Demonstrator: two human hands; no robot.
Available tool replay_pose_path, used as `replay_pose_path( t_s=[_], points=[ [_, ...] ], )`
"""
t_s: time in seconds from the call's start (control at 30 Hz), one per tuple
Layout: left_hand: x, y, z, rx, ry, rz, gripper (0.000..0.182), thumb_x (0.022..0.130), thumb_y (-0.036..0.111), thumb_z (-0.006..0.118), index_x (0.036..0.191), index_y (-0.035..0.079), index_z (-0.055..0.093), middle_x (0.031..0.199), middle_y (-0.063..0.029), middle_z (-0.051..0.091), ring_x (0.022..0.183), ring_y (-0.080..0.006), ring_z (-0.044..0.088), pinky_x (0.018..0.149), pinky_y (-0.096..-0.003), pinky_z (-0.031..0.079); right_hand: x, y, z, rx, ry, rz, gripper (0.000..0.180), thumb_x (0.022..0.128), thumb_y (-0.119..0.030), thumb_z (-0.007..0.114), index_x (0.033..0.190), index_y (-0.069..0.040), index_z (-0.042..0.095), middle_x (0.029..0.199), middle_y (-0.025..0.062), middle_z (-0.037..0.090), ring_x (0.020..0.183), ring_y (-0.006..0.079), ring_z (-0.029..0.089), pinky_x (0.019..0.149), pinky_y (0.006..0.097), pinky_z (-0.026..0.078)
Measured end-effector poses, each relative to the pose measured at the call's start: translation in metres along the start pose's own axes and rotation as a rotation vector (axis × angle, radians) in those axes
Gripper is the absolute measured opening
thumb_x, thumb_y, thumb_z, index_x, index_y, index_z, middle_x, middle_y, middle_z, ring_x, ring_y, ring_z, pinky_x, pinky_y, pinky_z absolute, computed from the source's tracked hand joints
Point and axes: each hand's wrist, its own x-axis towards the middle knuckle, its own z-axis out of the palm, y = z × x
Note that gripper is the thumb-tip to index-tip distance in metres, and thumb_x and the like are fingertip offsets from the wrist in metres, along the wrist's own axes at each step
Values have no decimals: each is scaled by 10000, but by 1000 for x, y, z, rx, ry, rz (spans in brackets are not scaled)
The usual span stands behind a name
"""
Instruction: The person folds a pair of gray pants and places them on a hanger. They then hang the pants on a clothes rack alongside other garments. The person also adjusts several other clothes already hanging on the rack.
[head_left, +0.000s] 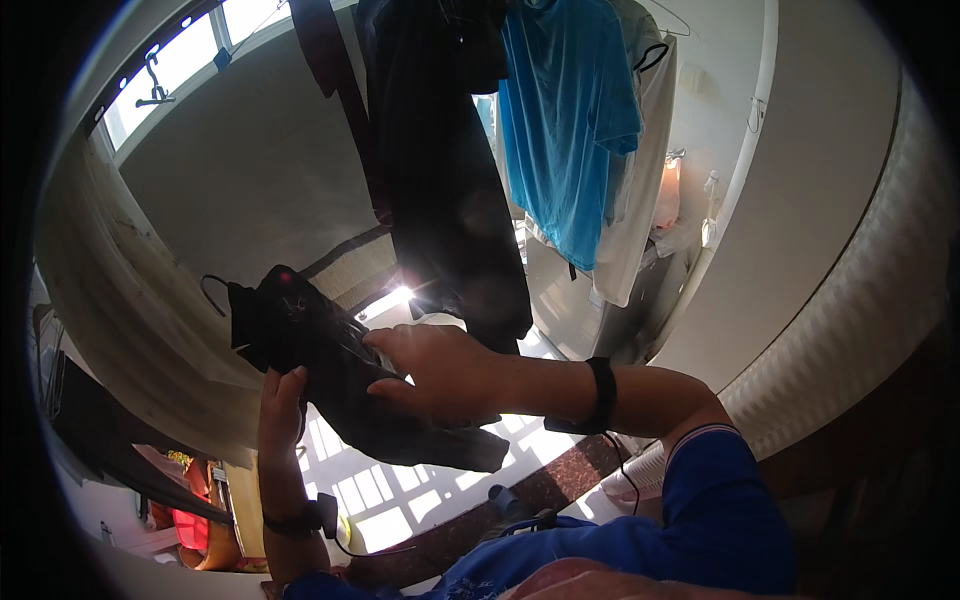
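Observation:
A dark garment (330, 382) hangs in front of me on a hanger, whose thin curved hook (213, 294) sticks out at its upper left. My left hand (280, 409) grips the garment's lower left edge, thumb uppermost. Across the middle of the garment lies my right hand (442, 371), its thumb and forefinger spread on a fold of the cloth; its other fingers are hidden. One dark sleeve or leg (457, 448) extends to the lower right, beneath the right hand.
Long black clothes (442, 172) and a blue T-shirt (562, 127) hang ahead. A pale curtain (142, 277) drapes at left, near a bare hanger (154, 86) by the window. A white pipe (724, 195) runs along the right wall. Sunlight patterns the floor (367, 495).

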Motion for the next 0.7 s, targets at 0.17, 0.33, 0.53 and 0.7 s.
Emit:
replay_pose_path(
  t_s=[0.17, 0.33, 0.53, 0.7],
  points=[
    [-69, 65, 30, 242, -295, -137, 545, 913, 189, 573, 1404, -44, 530, 1261, -68, 655, 1131, -147, 601, 1008, -319, 458, -40, -5, -45, -4, 65, 210, 538, 987, -163, 660, 1440, 42, 455, 1122, 184, 629, 1065, 299, 640, 920, 400, 517],
    [-112, 118, 79, 311, -560, -274, 621, 882, 282, 633, 1397, -52, 540, 1280, -106, 656, 1177, -195, 589, 1017, -340, 460, -75, -21, -63, -261, 287, 53, 660, 915, -163, 675, 1511, -69, 409, 1501, 215, 457, 1433, 397, 404, 1197, 489, 350],
    [-115, 144, 124, 245, -865, -335, 672, 895, 354, 611, 1412, -64, 520, 1320, -153, 637, 1214, -244, 577, 1052, -335, 440, -130, -19, -81, -215, -37, 102, 445, 940, -181, 696, 1357, -66, 590, 1331, 168, 619, 1273, 326, 564, 1088, 467, 420],
    [-116, 129, 134, 58, -839, -382, 737, 850, 340, 649, 1428, -99, 521, 1402, -201, 597, 1303, -285, 549, 1139, -378, 378, -184, -18, -96, 220, -152, 363, 389, 981, -329, 631, 1199, -8, 665, 1020, 167, 702, 984, 273, 664, 929, 388, 503]
  ],
)
